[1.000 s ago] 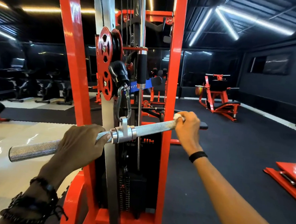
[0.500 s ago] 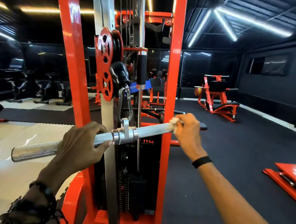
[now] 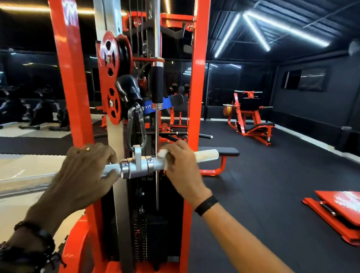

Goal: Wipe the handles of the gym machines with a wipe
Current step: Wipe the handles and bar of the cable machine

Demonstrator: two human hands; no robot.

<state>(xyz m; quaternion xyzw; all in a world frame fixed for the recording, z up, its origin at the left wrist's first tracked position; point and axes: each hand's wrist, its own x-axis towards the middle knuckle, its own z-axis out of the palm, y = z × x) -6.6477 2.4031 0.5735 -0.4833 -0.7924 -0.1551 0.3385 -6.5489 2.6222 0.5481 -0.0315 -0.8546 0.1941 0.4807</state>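
Bar [image 3: 22, 183] first: it hangs by its centre swivel [image 3: 137, 165] from a carabiner [image 3: 136, 130] on the cable machine [image 3: 71, 89], so it is free to spin and swing; that, I judge, is why both my hands are on it at once. My left hand [image 3: 83, 173] is wrapped over the knurled stretch just left of the swivel, fingers curled round it, holding the bar steady and roughly level; the far left end sticks out bare past my wrist. My right hand [image 3: 181, 169] is clamped on the right stretch just beside the swivel, with the wipe [image 3: 162, 154] bunched between palm and metal; only a white corner shows above my fingers. The right tip [image 3: 208, 154] of the bar pokes out beyond my knuckles, uncovered. The bar tilts a little, right end higher and farther from me, which keeps the whole length in my view. I read this as mid-wipe on the right half; the left half under and beyond my holding hand looks not yet covered. Next I would need to swap grips to reach it; the risk I see is the bar twisting on the swivel if my left hand slackens.
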